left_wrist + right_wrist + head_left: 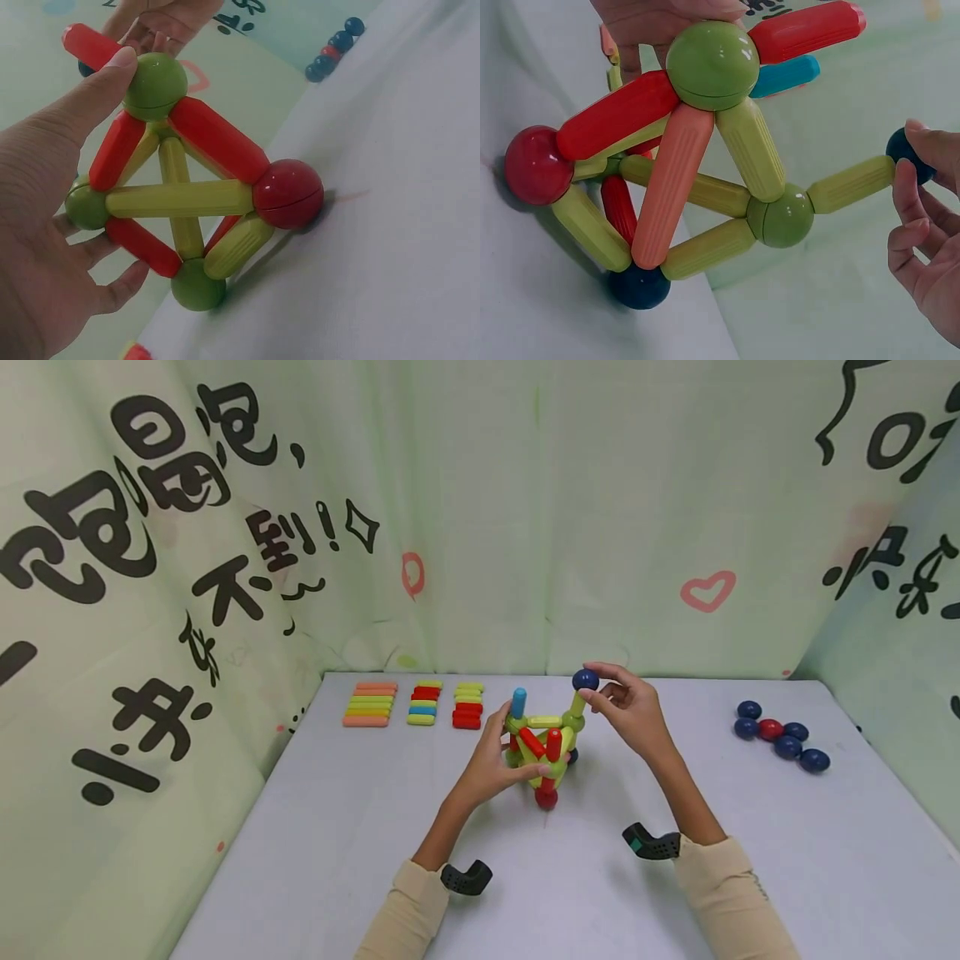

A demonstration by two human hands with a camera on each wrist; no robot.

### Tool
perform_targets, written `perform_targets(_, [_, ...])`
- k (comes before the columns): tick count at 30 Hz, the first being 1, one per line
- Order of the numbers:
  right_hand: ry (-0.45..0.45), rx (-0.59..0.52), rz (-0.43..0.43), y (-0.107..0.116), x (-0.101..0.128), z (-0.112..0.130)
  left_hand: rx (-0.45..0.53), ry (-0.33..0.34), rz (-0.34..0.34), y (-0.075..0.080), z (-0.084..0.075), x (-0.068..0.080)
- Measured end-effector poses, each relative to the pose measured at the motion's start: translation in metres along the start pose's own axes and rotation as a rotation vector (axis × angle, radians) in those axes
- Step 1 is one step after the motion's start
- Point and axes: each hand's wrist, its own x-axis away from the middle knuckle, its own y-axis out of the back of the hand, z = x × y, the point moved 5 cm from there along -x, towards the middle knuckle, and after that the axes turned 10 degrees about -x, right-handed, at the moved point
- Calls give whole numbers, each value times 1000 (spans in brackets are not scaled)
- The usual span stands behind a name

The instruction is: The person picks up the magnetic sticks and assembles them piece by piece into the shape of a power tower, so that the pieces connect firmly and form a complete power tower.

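Observation:
A magnetic rod-and-ball frame of red, yellow-green and orange rods joined by balls stands on the table. My left hand grips it from the left, thumb pressed near a green ball. A red ball and a dark blue ball form lower corners. Upward from the top corners point a light blue rod, a red rod and a yellow-green rod. At the tip of that last rod, my right hand pinches another dark blue ball between thumb and fingers.
Three stacks of loose rods lie at the back left: an orange and yellow-green group, a mixed group and a red and yellow-green group. Several dark blue balls cluster around a red ball at the right. A printed curtain borders the table.

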Motion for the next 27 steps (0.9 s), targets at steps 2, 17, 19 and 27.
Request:
perform_targets(2, [-12,0,-2,2,0,-10,-6,5,-4,0,0,0])
perform_targets(17, [-174,106,-337,79,40,-44,-35,17,-73,3,7,1])
perform_targets(19, [-214,156,-439,102,50,-59,-48,8,-91,4,8,0])
perform_targets(27, [-332,459,-764,191,94,-91,-93,-9,-145,3,4,2])
